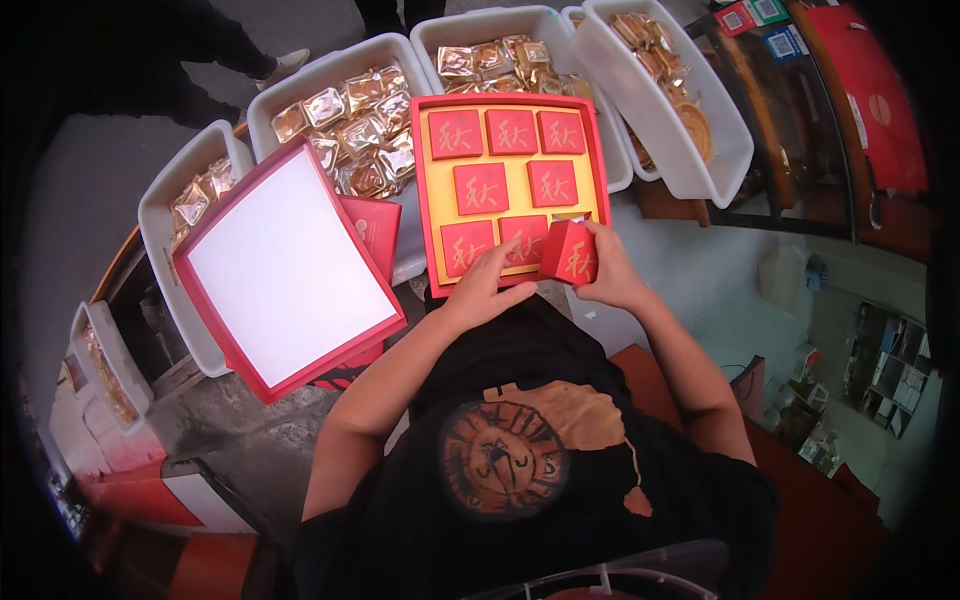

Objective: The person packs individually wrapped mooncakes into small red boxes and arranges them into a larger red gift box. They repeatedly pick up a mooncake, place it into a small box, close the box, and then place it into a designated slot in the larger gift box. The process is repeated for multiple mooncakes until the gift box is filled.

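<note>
A large red gift box [518, 188] with a yellow insert is in front of me, holding several small red boxes [513, 132] with gold script on top. At its near right corner, my right hand [617, 275] grips one small red box [574, 256] between thumb and fingers. That box is tilted, partly raised out of its slot. My left hand [484, 290] lies over the near edge of the gift box, fingers stretched out toward the small boxes of the near row and gripping nothing. To the left rests a red lid [290, 265], its white inside facing up.
Pale plastic bins [262, 105] filled with gold-wrapped pieces [360, 130] line the far side and left. A tilted bin [735, 170] stands at the right beside a wooden-edged counter. Under the lid lies another red item [378, 228]. A person's shoe [285, 66] shows at far left.
</note>
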### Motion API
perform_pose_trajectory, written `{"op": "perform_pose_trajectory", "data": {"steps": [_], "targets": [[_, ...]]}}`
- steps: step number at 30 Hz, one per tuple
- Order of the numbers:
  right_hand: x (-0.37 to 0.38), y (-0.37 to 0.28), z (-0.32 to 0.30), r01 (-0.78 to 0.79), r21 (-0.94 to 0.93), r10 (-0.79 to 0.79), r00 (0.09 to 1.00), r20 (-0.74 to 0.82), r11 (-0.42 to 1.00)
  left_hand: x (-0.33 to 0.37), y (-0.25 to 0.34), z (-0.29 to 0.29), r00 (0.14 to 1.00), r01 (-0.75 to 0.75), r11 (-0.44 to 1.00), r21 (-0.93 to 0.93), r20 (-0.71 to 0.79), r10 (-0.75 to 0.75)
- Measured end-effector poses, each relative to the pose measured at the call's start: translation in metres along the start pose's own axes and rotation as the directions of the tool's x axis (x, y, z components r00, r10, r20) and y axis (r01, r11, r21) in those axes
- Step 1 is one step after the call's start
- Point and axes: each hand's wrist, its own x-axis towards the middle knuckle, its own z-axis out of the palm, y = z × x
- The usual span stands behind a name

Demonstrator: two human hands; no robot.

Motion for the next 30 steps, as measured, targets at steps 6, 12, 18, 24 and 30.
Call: {"op": "perform_pose_trajectory", "data": {"steps": [6,12,18,24,30], "targets": [[0.035,0.063,-0.004,0.263,-0.226,-0.262,0.964,0.035,0.938,0.032,-0.019,0.029,0.93,-0.366,0.387,0.846,0.316,0.189],[0.052,0.077,-0.004,0.298,-0.213,-0.258,0.946,0.197,0.931,0.046,-0.039,0.035,0.946,-0.316,0.278,0.907,0.282,0.157],[0.055,0.087,0.014,0.265,-0.259,-0.211,0.953,0.217,0.929,0.052,-0.037,0.043,0.933,-0.331,0.29,0.898,0.265,0.242],[0.05,0.08,0.005,0.314,-0.288,-0.285,0.948,0.14,0.905,0.057,-0.046,0.046,0.906,-0.367,0.204,0.907,0.299,0.3],[0.036,0.085,-0.009,0.193,-0.32,-0.154,0.978,0.144,0.928,0.067,-0.037,0.053,0.943,-0.321,0.206,0.925,0.292,0.159]]}}
